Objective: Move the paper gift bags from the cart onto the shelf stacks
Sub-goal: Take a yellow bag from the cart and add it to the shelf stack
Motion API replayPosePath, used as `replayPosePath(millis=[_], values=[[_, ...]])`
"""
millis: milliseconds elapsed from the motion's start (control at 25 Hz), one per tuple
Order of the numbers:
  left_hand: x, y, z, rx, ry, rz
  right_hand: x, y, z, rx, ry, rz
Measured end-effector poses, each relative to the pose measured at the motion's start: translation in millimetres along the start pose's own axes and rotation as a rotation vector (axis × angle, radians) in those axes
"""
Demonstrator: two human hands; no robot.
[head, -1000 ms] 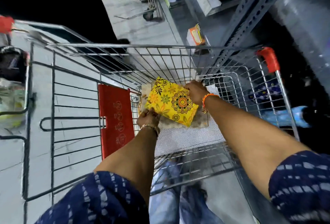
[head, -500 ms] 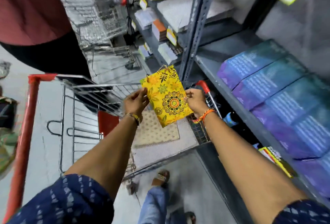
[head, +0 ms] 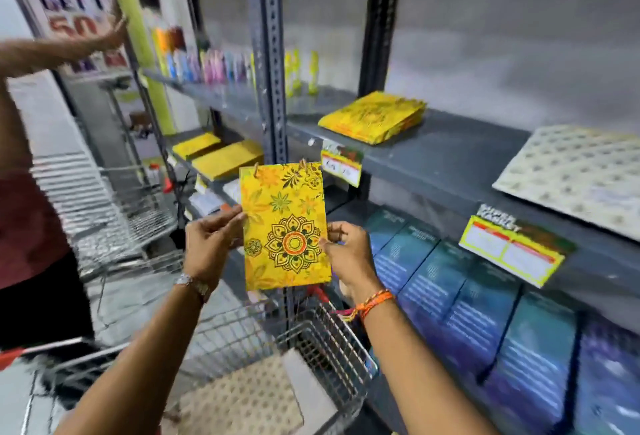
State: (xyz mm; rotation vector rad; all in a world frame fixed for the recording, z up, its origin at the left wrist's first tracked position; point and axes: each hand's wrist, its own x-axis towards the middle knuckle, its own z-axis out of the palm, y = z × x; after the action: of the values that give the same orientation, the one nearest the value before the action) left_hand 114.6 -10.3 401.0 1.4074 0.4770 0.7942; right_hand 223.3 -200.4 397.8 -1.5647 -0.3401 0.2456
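Observation:
I hold a flat yellow gift bag (head: pixel 285 226) with a mandala print upright in front of me. My left hand (head: pixel 211 244) grips its left edge and my right hand (head: pixel 346 254) grips its right edge. It hangs above the wire cart (head: pixel 322 344), where a beige patterned bag (head: pixel 242 400) lies flat. A stack of matching yellow bags (head: pixel 374 117) rests on the grey shelf (head: pixel 450 154), up and to the right of the held bag. A stack of beige patterned bags (head: pixel 575 174) lies further right on the same shelf.
Blue and purple boxes (head: pixel 485 313) fill the shelf below. Price tags (head: pixel 341 166) hang from the shelf edge. A grey upright post (head: pixel 272 70) stands behind the bag. Another person (head: pixel 31 226) in a red top stands left, arm raised, beside more wire carts (head: pixel 114 219).
I lifted the yellow bag out of the cart with both hands and raised it upright to shelf height. My view swung up from the cart to the shelves.

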Motion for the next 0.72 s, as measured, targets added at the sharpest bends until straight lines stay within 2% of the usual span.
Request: replayPosePath(millis=[240, 360, 480, 600, 720], values=[[66.2, 98.9, 63.3, -0.056, -0.117, 0.139, 22.6, -107.8, -32.0, 0.084, 0.056, -0.225], [109.4, 135.5, 105.1, -0.014, -0.135, 0.17, 49.9, -144.6, -48.2, 0.145, 0.121, -0.219], [153.9, 158.4, 149.6, 0.111, -0.211, 0.188, 86.9, -170.7, -65.1, 0.097, 0.231, -0.212], [189.7, 162.5, 192.0, 0.166, -0.311, 0.157, 123.3, -182.8, -79.7, 0.072, 0.327, -0.129], [214.7, 152.9, 220.2, 0.192, -0.312, 0.139, 147.2, -186.7, -85.9, 0.013, 0.439, -0.082]])
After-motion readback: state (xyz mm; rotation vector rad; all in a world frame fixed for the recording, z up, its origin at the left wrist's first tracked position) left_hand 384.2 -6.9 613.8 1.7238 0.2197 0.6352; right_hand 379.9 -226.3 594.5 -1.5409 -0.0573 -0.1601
